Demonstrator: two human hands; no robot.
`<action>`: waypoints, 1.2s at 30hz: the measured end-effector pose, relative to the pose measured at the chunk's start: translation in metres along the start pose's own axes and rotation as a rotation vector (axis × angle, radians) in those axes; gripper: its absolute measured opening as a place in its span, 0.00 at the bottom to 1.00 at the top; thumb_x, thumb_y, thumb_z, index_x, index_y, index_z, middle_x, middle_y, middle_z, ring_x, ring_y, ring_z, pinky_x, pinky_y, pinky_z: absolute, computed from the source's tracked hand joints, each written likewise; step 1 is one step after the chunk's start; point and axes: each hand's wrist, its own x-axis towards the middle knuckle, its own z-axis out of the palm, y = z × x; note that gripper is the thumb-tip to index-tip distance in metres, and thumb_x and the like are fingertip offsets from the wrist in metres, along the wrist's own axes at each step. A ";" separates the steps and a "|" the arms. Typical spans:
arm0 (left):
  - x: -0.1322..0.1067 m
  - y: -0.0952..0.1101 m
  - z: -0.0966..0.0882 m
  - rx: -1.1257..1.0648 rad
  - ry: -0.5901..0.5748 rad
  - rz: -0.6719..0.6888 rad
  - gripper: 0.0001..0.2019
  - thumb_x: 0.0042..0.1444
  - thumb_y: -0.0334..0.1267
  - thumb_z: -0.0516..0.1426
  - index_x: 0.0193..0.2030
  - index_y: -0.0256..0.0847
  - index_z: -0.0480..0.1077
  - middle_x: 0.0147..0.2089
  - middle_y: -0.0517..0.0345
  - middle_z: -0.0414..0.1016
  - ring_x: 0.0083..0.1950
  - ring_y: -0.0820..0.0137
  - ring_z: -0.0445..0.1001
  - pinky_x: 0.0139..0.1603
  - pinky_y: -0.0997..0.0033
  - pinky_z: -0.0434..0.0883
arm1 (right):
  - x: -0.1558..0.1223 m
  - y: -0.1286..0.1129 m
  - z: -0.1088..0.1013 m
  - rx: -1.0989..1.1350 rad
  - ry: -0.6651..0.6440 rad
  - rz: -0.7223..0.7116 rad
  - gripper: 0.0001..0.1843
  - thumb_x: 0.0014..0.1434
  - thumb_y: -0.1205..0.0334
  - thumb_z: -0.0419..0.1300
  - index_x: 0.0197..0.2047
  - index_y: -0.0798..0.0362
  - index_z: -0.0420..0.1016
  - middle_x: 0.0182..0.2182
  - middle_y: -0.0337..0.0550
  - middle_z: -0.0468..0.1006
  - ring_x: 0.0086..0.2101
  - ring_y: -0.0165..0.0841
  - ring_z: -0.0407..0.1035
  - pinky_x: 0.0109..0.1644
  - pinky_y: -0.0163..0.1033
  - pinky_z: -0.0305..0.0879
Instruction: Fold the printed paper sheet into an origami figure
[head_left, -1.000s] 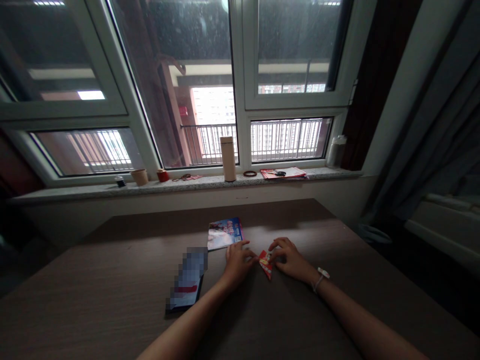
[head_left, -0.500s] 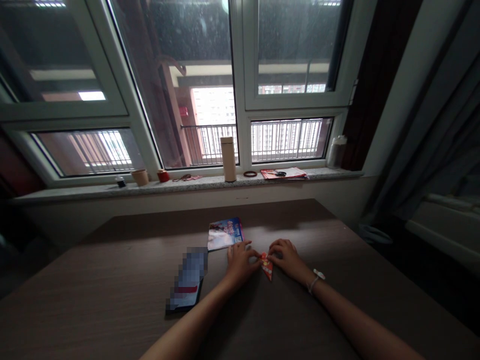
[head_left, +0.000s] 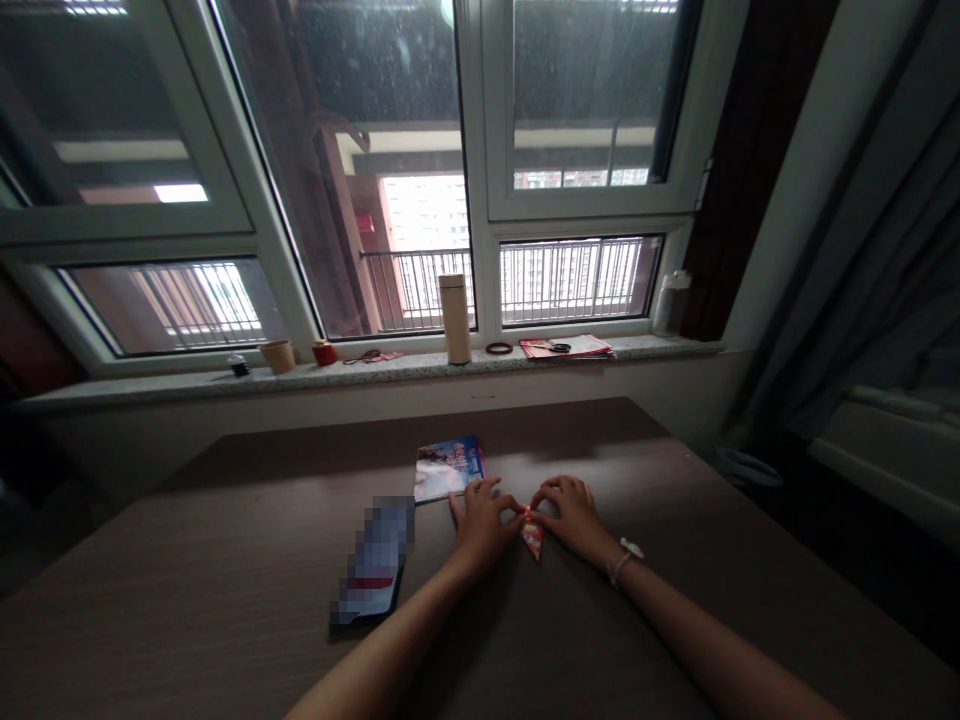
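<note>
Between my hands is a small folded piece of red printed paper (head_left: 532, 541), its pointed end toward me. My left hand (head_left: 484, 520) pinches its upper left edge with thumb and index finger; the other fingers are spread. From the other side, my right hand (head_left: 574, 515) grips the upper right edge, thumb and index finger together. The fingertips partly cover the top of the paper. A bracelet (head_left: 621, 562) circles my right wrist. Just beyond my left hand lies a colourful booklet (head_left: 450, 468).
A phone (head_left: 375, 560) with a blurred screen lies left of my left forearm on the brown table (head_left: 210, 560). Along the windowsill (head_left: 360, 374) stand a tan flask (head_left: 454, 320), a paper cup (head_left: 279, 356), a red spool (head_left: 325, 352), scissors (head_left: 556, 347) on papers, and a clear bottle (head_left: 673, 305).
The top of the red paper is now pinched closer together between both hands, and it looks narrower. My right hand has shifted slightly left. The phone and booklet lie as before.
</note>
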 end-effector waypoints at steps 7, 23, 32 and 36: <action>0.002 -0.001 0.003 0.040 -0.016 -0.004 0.08 0.55 0.48 0.61 0.40 0.54 0.77 0.66 0.57 0.60 0.69 0.47 0.46 0.59 0.23 0.31 | 0.000 -0.002 0.000 -0.010 0.011 0.005 0.09 0.56 0.49 0.62 0.38 0.42 0.77 0.47 0.40 0.70 0.52 0.41 0.58 0.59 0.50 0.48; 0.006 -0.004 0.003 0.023 -0.074 -0.047 0.08 0.55 0.47 0.61 0.41 0.56 0.76 0.69 0.58 0.56 0.71 0.48 0.44 0.61 0.25 0.35 | 0.006 0.003 0.001 0.006 -0.048 0.053 0.08 0.53 0.52 0.64 0.38 0.38 0.80 0.49 0.39 0.71 0.54 0.42 0.58 0.61 0.51 0.46; 0.007 -0.005 -0.004 0.005 -0.128 -0.063 0.08 0.55 0.47 0.59 0.42 0.57 0.76 0.70 0.61 0.53 0.71 0.46 0.41 0.61 0.25 0.34 | 0.006 0.005 -0.003 0.045 -0.057 0.049 0.07 0.53 0.55 0.63 0.37 0.37 0.81 0.49 0.38 0.71 0.54 0.42 0.59 0.60 0.49 0.47; 0.008 -0.005 -0.008 -0.001 -0.168 -0.069 0.09 0.56 0.47 0.59 0.43 0.58 0.76 0.71 0.62 0.52 0.72 0.46 0.40 0.61 0.25 0.34 | 0.007 0.007 -0.003 0.043 -0.071 0.045 0.08 0.53 0.56 0.63 0.38 0.38 0.81 0.49 0.38 0.71 0.54 0.41 0.59 0.60 0.49 0.47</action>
